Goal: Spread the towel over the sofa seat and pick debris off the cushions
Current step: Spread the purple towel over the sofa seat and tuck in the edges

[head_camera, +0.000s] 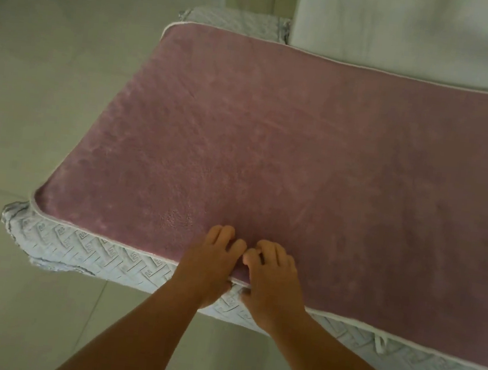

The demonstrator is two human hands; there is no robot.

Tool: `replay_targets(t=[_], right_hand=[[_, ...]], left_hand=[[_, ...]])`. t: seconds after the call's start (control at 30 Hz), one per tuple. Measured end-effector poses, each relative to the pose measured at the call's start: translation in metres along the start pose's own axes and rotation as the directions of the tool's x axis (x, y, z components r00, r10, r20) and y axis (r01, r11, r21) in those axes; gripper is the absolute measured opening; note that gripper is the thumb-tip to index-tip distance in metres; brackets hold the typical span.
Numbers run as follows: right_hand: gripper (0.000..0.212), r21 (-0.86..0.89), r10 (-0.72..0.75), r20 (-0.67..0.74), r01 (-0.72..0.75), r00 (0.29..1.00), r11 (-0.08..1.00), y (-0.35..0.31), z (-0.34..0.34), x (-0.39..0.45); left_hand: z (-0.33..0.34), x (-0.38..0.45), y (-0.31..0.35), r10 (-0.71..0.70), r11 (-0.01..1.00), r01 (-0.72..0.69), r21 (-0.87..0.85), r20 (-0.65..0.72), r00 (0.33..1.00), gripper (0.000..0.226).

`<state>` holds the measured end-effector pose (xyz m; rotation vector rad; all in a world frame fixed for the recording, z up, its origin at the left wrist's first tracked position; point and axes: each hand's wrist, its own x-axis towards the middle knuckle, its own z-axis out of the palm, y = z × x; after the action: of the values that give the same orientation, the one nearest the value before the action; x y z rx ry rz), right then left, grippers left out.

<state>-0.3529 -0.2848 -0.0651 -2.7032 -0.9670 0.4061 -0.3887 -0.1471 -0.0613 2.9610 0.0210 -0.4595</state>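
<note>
Tiled floor (51,77), pink towel (286,147) lengthwise along seat, both hands seemingly gripping near edge.

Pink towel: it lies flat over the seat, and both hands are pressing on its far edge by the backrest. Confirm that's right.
Not quite. The pink towel does lie flat over the seat, but the head view shows the left hand and right hand side by side on its near edge, at the front of the seat cushion, not by the backrest.

It looked like a home living room: a sofa seat (113,256) in a pale patterned cover stood on a tiled floor (51,77), a pink towel (271,145) spread over it.
</note>
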Motion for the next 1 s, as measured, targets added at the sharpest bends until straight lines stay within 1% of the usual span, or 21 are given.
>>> replay_targets(t=[0.07, 0.13, 0.2, 0.27, 0.3, 0.33, 0.37, 0.4, 0.53, 0.67, 0.77, 0.83, 0.9, 1.0], right_hand=[[0.045, -0.002, -0.010, -0.004, 0.010, 1.000, 1.000, 0.001, 0.001, -0.002], [0.038, 0.010, -0.009, -0.018, 0.009, 1.000, 1.000, 0.000, -0.004, -0.003], [0.034, -0.012, -0.023, -0.068, 0.023, 0.997, 1.000, 0.000, -0.007, -0.004], [0.031, -0.052, -0.038, -0.062, 0.034, 0.997, 0.998, -0.002, -0.010, -0.005], [0.028, -0.065, -0.043, -0.051, 0.040, 0.998, 0.997, -0.002, -0.009, -0.006], [0.025, -0.051, -0.045, -0.028, 0.043, 0.999, 0.998, -0.002, -0.008, -0.008], [0.024, -0.017, -0.047, 0.031, 0.048, 0.998, 0.999, -0.002, -0.005, -0.009], [0.025, 0.010, -0.060, 0.053, 0.060, 0.997, 0.998, 0.000, 0.000, -0.011], [0.026, 0.090, -0.050, 0.132, 0.039, 0.990, 0.995, 0.001, 0.010, -0.016], [0.026, 0.131, -0.014, 0.141, -0.005, 0.990, 0.991, 0.000, 0.009, -0.016], [0.027, 0.170, -0.018, 0.160, -0.009, 0.987, 0.985, 0.005, 0.006, -0.018], [0.030, 0.175, -0.043, 0.173, 0.012, 0.984, 0.984, 0.007, 0.004, -0.021], [0.029, 0.194, -0.045, 0.187, 0.009, 0.981, 0.981, 0.013, 0.001, -0.029], [0.026, 0.198, 0.009, 0.163, -0.041, 0.987, 0.979, 0.027, -0.004, -0.043]], left_hand=[[0.004, -0.001, 0.000, 0.019, 1.000, -0.018, 0.018, -0.026, 0.999, 0.043], [0.003, -0.001, -0.001, 0.065, 0.998, -0.064, 0.014, -0.082, 0.995, 0.030], [0.000, -0.001, -0.003, 0.130, 0.992, -0.129, 0.016, -0.130, 0.983, 0.022], [-0.006, -0.001, -0.003, 0.164, 0.986, -0.158, 0.049, -0.126, 0.978, 0.017], [-0.007, -0.001, -0.004, 0.147, 0.989, -0.144, 0.032, -0.120, 0.982, 0.016], [-0.006, -0.002, -0.004, 0.116, 0.993, -0.118, -0.008, -0.099, 0.988, 0.016], [-0.004, -0.002, -0.003, 0.089, 0.995, -0.092, -0.041, -0.061, 0.994, 0.017], [-0.001, -0.003, -0.002, 0.067, 0.996, -0.068, -0.055, -0.019, 0.998, 0.017], [0.008, -0.007, 0.002, 0.035, 0.999, -0.032, -0.031, 0.075, 0.997, 0.017], [0.012, -0.005, 0.007, 0.040, 0.999, -0.043, 0.022, 0.142, 0.989, 0.024], [0.013, -0.004, 0.010, 0.022, 1.000, -0.025, 0.015, 0.179, 0.984, 0.024], [0.012, -0.005, 0.012, 0.022, 1.000, -0.023, 0.003, 0.192, 0.981, 0.021], [0.012, -0.003, 0.020, 0.054, 0.999, -0.053, -0.007, 0.206, 0.977, 0.017], [0.011, 0.005, 0.042, 0.079, 0.996, -0.072, -0.045, 0.186, 0.979, 0.014]])
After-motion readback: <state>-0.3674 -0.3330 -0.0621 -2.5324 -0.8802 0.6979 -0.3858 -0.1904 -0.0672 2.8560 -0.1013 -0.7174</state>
